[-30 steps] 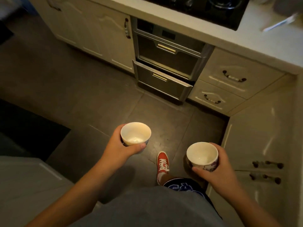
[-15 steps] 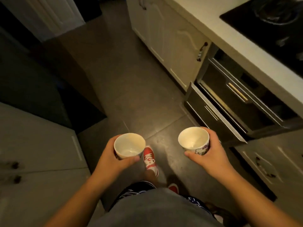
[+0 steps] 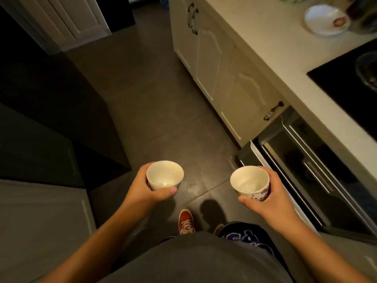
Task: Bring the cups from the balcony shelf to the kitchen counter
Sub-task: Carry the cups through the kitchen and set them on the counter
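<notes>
Above the dim kitchen floor (image 3: 142, 111), both hands were clamped on cups: left hand (image 3: 142, 190) on the left cup (image 3: 164, 175), right hand (image 3: 271, 199) on the right cup (image 3: 250, 183). The jutting oven drawer (image 3: 253, 154) beside the bench (image 3: 275, 43) could have caught a shin and jolted either cup loose.

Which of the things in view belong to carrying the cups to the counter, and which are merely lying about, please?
Part of the job:
left cup in the left hand
right cup in the right hand
kitchen counter

Just lying about:
white plate
black hob
oven
</notes>
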